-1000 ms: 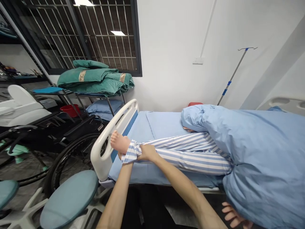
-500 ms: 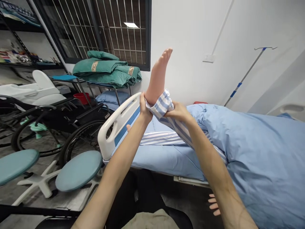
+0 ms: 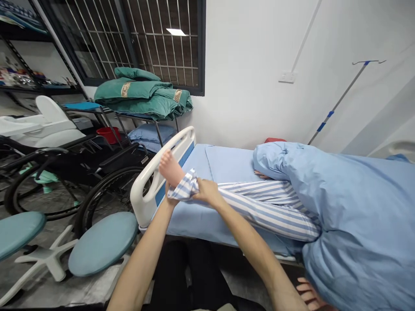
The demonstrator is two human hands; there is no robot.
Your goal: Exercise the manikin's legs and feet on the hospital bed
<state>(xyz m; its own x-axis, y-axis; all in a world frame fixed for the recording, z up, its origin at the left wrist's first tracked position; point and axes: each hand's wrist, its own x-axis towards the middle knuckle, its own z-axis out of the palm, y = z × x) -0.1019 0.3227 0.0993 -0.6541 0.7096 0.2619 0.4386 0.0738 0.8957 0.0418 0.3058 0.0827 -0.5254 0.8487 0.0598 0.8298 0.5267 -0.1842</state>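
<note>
A figure lies on a hospital bed (image 3: 201,216) in blue-and-white striped trousers (image 3: 259,207), its upper part under a light blue quilt (image 3: 353,207). The near leg is held low over the mattress, bare foot (image 3: 169,167) pointing at the white footboard (image 3: 152,185). My left hand (image 3: 168,194) grips under the ankle, mostly hidden by the trouser cuff. My right hand (image 3: 207,193) is closed on the striped cuff at the ankle. A limp hand (image 3: 308,293) hangs below the quilt at the bed's near edge.
Two teal round stools (image 3: 103,242) stand at the lower left. A black wheelchair (image 3: 81,172) is parked beside the footboard. Folded green blankets (image 3: 142,93) lie on a rack under the barred window. An IV pole (image 3: 340,99) leans by the wall.
The leg, raised high half a second ago with the foot pointing up, has come back down near the mattress. Both hands came down with it, still at the ankle.
</note>
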